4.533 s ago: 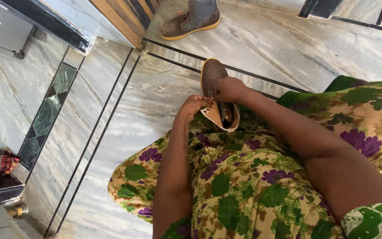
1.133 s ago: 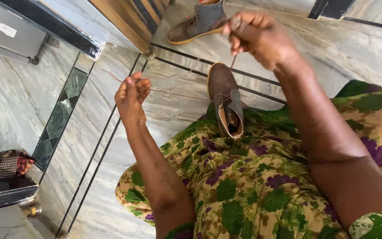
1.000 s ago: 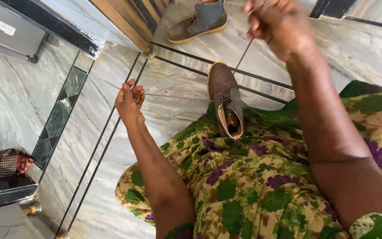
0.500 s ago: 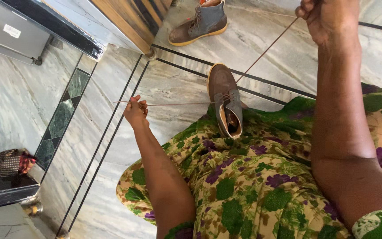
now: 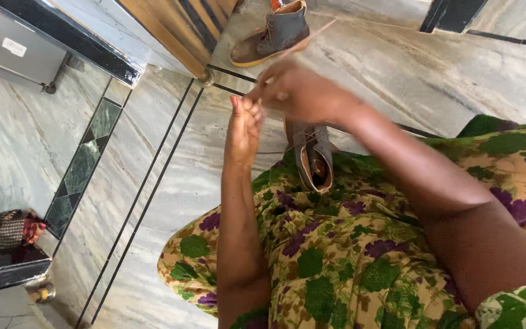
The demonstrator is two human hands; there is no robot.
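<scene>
At far left we see a woven cloth bundle on a dark ledge. Over the veined marble floor our left hand stands upright, fingers loosely curled; our right hand pinches a thin lace. Below both, the brown leather shoe rests on our floral-printed lap.

Soft, even daylight fills the scene, with a pale sheen on the marble floor and only faint shadows. The right hand is motion-blurred; the edges bend slightly.
</scene>
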